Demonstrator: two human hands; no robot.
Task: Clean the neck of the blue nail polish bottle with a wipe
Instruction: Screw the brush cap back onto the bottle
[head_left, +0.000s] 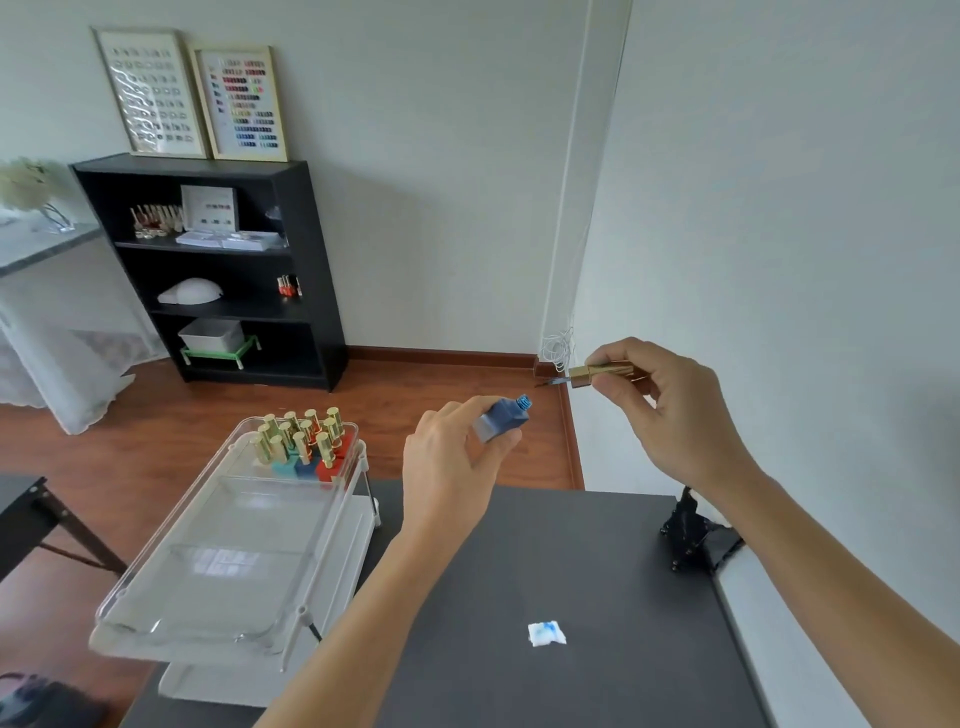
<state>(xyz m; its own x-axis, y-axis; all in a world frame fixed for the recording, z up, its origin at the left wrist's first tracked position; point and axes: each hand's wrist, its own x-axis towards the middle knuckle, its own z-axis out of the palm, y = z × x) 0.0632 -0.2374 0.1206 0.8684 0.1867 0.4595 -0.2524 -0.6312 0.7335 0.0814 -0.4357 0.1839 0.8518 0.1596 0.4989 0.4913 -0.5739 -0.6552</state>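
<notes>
My left hand (449, 462) holds the blue nail polish bottle (501, 418) above the far edge of the dark table (597, 561). The bottle is tilted, with its open threaded neck (523, 401) pointing up and to the right. My right hand (670, 405) grips the gold cap (602, 373), and the cap's brush (550, 383) points left toward the neck, a short gap away. A small white wipe (546, 634) with a blue stain lies flat on the table, below both hands and touching neither.
A clear tiered cart (223, 561) stands left of the table, with several gold-capped polish bottles (301, 441) at its far end. A black clamp (688, 530) sits on the table's right edge by the wall. A black shelf unit (218, 270) stands at the back.
</notes>
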